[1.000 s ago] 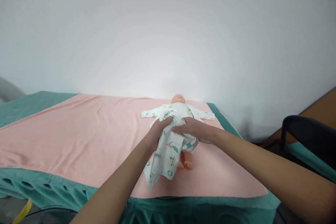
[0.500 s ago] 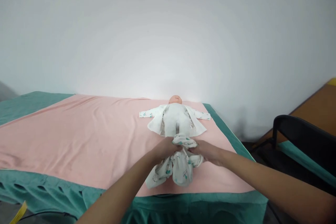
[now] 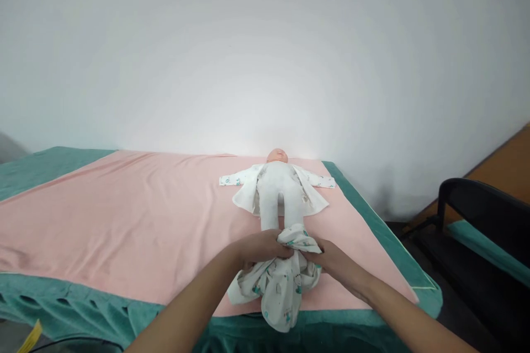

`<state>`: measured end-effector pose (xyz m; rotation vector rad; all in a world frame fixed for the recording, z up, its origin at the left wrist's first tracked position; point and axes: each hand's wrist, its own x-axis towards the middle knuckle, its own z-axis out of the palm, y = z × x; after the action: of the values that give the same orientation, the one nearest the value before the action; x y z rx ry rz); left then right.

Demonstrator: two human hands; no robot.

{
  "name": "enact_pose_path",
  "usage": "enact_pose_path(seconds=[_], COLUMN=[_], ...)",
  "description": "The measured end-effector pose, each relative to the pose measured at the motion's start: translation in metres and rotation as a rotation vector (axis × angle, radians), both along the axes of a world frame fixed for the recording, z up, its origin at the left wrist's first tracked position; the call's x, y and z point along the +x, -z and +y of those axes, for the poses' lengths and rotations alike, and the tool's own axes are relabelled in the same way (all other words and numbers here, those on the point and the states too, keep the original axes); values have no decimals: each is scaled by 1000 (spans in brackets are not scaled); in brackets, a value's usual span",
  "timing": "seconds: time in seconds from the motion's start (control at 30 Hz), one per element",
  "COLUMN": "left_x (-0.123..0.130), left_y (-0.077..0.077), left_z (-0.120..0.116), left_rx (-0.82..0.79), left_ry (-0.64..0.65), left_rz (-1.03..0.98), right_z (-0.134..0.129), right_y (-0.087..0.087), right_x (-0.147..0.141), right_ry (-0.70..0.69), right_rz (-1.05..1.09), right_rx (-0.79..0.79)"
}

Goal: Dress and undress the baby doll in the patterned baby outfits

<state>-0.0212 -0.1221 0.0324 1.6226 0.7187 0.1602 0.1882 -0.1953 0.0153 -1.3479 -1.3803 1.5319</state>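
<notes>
In the head view, the left hand [image 3: 263, 246] and right hand [image 3: 329, 259] gripped opposite sides of a bunched, printed white garment [image 3: 284, 287], which hid the near ends of the doll's legs and hung at the near edge of a pink cloth [image 3: 157, 220]. The doll [image 3: 278, 176] lay on that cloth, head far and legs near, over a spread white jacket [image 3: 317, 198] with its sleeves out left and right. A green cover [image 3: 360, 207] lay under the pink cloth, and a black chair [image 3: 482, 196] stood to the right

two hands [image 3: 263, 246], one doll [image 3: 278, 181], one chair [image 3: 482, 201]
</notes>
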Motion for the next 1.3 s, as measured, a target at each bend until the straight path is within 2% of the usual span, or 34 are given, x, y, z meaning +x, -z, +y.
enact_pose_path(seconds=[0.1,0.2,0.3,0.43,0.53,0.63,0.77,0.93,1.03,1.13,1.2,1.3], left_x=[-6,-5,3,16,26,36,49,55,57,61,63,65], left_y=[1,3,8,12,8,-1,-7,7,14,17,18,25], left_z=[3,9,19,38,53,69,87,99,101,104,107,113], left_rx=[-286,-450,-503,-489,-374,-180,82,384,573,783,792,566], left_ry=[-63,-93,-137,-235,-291,-330,-380,-532,-614,-604,-586,-620], left_rz=[-158,-253,-336,-464,-440,-341,-318,-240,-173,-123,-137,-259], right_z=[-4,2,19,52,78,102,136,167,171,170,169,170], right_y=[4,15,26,33,36,40,41,42,49,57,60,61], right_x=[6,12,16,23,28,33,35,30,27,25,25,25], right_ry=[-10,-12,38,205,336,480,639,736,770,781,790,808], right_rz=[230,420,465,305,219,103,-78,-131,-123,-110,-118,-157], right_rx=[-31,-8,-9,10,77,175,303,467,503,496,506,526])
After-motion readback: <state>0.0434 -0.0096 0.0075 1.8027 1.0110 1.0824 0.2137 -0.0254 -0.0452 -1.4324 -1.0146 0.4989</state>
